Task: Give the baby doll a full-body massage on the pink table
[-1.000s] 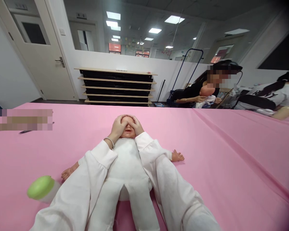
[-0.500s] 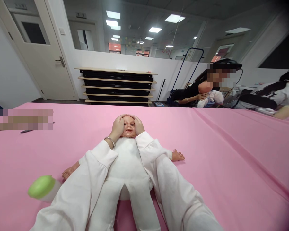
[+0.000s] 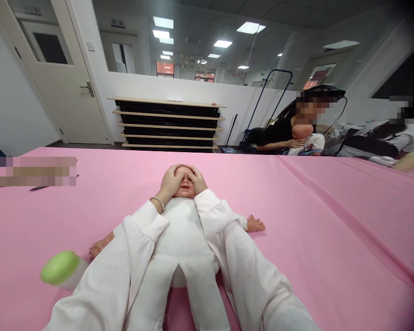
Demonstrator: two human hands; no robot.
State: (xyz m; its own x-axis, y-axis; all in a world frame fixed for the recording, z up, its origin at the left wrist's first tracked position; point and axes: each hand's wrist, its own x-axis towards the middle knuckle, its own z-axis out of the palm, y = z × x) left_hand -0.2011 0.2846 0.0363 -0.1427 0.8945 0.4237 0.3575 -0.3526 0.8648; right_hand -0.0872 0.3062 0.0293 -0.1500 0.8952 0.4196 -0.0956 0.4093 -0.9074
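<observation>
A baby doll [image 3: 179,227] with a white cloth body lies on its back on a pink sheet [image 3: 296,239], its head away from me. My left hand [image 3: 171,180] wraps the left side of its head, the thumb across the face by the eye. On the other side my right hand [image 3: 197,179] cups the head the same way, thumb near the nose. Both hands' fingertips come close together over the top of the head. The doll's mouth and chin show between my wrists; its eyes are mostly covered by the thumbs.
A container with a green lid [image 3: 60,267] lies beside my left forearm. Blurred-out flat items rest at the far left. Beyond the sheet stand a black-and-wood stack [image 3: 169,124] and a blue-framed cart [image 3: 271,94]. At the right, a person holds another doll [image 3: 301,138].
Both my thumbs have moved inward from the sides of the doll's head onto its face, over the eyes. The person at the right has shifted the other doll slightly right and down.
</observation>
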